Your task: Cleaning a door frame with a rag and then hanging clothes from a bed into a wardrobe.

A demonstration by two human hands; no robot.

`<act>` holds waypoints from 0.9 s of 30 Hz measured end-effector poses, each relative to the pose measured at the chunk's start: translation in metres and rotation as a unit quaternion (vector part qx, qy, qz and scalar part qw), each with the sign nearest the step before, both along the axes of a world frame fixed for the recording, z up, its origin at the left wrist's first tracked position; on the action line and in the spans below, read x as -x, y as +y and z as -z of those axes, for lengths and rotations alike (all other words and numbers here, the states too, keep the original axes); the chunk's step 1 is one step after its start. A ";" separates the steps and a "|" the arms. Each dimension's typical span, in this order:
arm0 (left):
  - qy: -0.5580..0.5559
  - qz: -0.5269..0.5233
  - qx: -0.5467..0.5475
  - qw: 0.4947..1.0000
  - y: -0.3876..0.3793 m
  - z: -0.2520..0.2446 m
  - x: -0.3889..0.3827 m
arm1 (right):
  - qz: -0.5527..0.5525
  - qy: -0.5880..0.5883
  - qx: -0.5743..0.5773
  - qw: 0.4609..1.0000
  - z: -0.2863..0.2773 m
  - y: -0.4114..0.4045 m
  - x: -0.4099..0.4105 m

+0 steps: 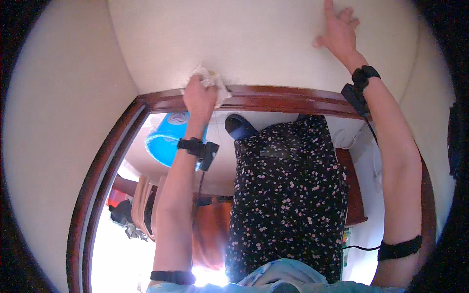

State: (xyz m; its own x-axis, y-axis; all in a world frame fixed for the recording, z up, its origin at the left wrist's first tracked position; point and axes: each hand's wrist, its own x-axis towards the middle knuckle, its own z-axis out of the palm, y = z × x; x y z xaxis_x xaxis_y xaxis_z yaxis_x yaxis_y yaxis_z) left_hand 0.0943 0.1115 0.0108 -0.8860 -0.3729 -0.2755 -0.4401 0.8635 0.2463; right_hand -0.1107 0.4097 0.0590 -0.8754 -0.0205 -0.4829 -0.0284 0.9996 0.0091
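My left hand [199,97] grips a crumpled white cloth [222,93], pressed around the edge of a reddish-brown wooden frame [282,97]. Part of the cloth is hidden by my fingers and slightly blurred. Higher up on the right, my right hand [339,33] is spread over a pale flat surface [249,40] with nothing in it. I cannot tell whether its fingers touch that surface. Both wrists carry black straps with small dark devices and cables.
Below the frame, a bright blue plastic bucket [161,146] is tipped on the pale floor. A black floral garment [289,190] covers my lower body, with a dark shoe [239,126] beyond it. Folded fabrics [143,205] lie at left. A white cord [340,141] runs on the right.
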 end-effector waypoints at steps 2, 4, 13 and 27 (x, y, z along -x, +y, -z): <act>-0.012 -0.085 -0.121 0.989 0.020 -0.015 0.009 | -0.017 0.017 0.008 1.000 -0.006 -0.007 -0.001; -0.049 -0.083 -0.155 0.983 0.029 -0.034 0.018 | -0.032 0.034 0.011 0.999 -0.003 -0.003 -0.001; -0.029 -0.031 -0.118 0.992 0.019 -0.021 0.013 | -0.017 0.053 0.018 0.998 0.001 -0.003 0.002; -0.011 -0.092 0.069 0.993 0.066 -0.015 0.023 | 0.030 0.014 -0.015 0.999 -0.007 -0.020 0.002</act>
State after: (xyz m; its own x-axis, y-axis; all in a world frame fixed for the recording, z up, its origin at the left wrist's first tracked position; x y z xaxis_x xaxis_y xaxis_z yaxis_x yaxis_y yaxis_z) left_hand 0.0708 0.1775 0.0255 -0.7937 -0.5634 -0.2294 -0.5975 0.7928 0.1202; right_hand -0.1129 0.3894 0.0663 -0.8881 0.0477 -0.4571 0.0332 0.9987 0.0396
